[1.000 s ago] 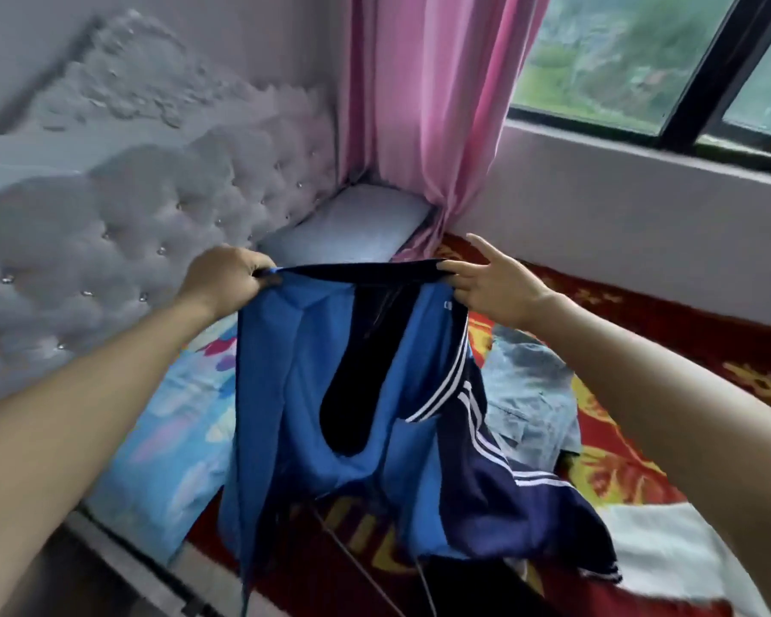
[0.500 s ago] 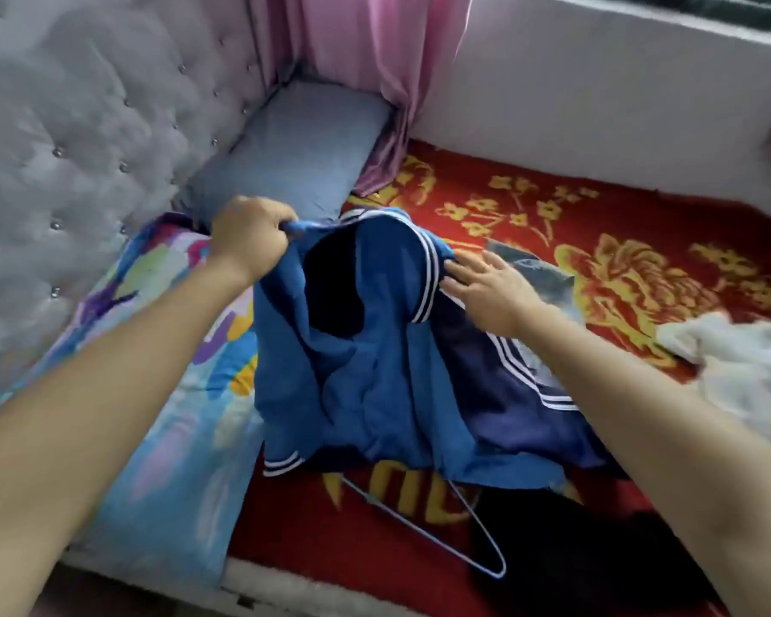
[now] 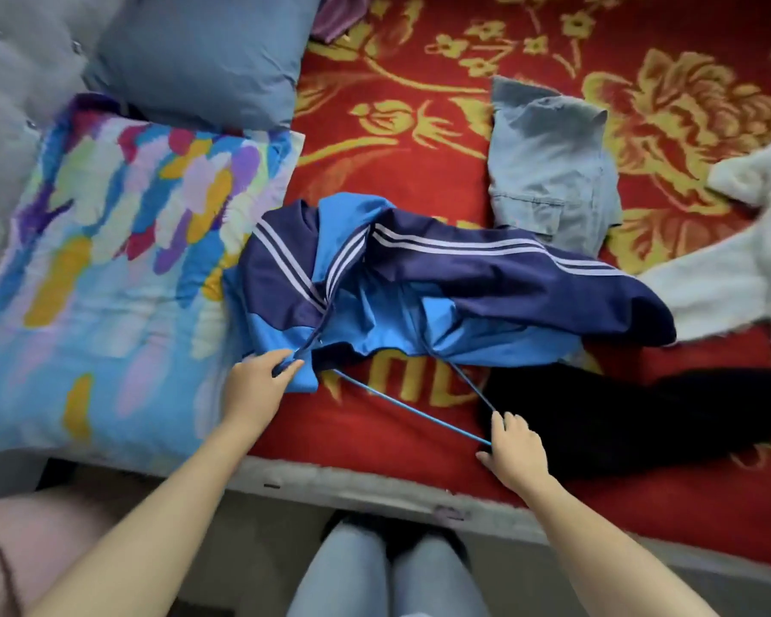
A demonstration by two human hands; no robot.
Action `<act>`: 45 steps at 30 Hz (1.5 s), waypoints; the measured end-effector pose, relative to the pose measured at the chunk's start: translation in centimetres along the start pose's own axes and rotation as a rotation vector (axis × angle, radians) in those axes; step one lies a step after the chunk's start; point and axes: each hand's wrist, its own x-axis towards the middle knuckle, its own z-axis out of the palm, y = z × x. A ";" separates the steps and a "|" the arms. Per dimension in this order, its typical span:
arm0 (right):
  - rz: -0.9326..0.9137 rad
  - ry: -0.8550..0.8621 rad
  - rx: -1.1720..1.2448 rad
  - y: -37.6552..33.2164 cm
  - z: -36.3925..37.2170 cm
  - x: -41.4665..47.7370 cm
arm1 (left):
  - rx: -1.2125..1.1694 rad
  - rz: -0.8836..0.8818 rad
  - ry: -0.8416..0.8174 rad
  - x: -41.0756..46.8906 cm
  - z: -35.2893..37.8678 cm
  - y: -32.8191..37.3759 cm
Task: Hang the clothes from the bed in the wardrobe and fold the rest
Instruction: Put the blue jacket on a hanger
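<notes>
Head: right hand point(image 3: 515, 447) pinches hanger point(image 3: 412, 407).

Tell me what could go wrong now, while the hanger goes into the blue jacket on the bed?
1. The blue and navy striped jacket lies crumpled, so the thin light-blue wire hanger, held at its corner by the right hand, may snag in the folds.
2. The black garment lies right beside that hand and might be caught up with the hanger.
3. The left hand pinches only the hem, so the jacket may slip off when lifted.
</notes>
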 end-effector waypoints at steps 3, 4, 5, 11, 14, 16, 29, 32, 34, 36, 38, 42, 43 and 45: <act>0.030 -0.016 0.008 -0.7 2.0 2.0 | -0.094 -0.064 0.011 -1.6 2.0 -1.6; 0.056 -0.025 0.017 -1.0 2.5 2.9 | -0.101 -0.073 0.020 -2.1 2.6 -2.1; 0.087 -0.029 0.030 -1.3 2.7 3.5 | -0.104 -0.084 0.038 -2.5 2.8 -2.7; 0.070 0.064 -0.010 -0.9 4.4 4.5 | -0.107 -0.128 0.147 -3.2 3.5 -3.3; 0.060 0.036 -0.035 0.5 4.7 2.7 | -0.149 -0.137 0.157 -3.8 3.3 -2.1; 0.040 0.036 -0.012 1.2 4.5 2.3 | -0.174 -0.125 0.153 -3.9 3.0 -1.2; 0.028 0.069 -0.016 -1.9 5.1 7.1 | -0.182 -0.124 0.233 -4.8 4.4 -2.8; -0.002 -0.078 0.128 -1.8 4.4 5.8 | -0.178 -0.115 0.214 -5.1 4.1 -2.8; -0.051 -0.180 0.253 -0.9 3.0 4.2 | -0.207 -0.113 0.220 -5.0 3.0 -2.2; -0.079 -0.248 0.257 0.9 -0.2 2.6 | -0.218 -0.092 0.227 -4.5 1.8 -1.3; -0.104 -0.281 0.178 3.1 -4.9 1.2 | -0.206 -0.054 0.251 -3.2 0.4 0.0; -0.181 -0.289 -0.062 6.1 -15.6 -2.9 | -0.173 0.025 0.339 -0.6 -4.3 2.6; -0.205 -0.291 -0.118 6.5 -18.2 -4.1 | -0.168 0.049 0.363 0.3 -5.7 3.4; -0.245 -0.260 -0.186 7.0 -22.8 -6.9 | -0.176 0.094 0.397 1.5 -8.3 4.8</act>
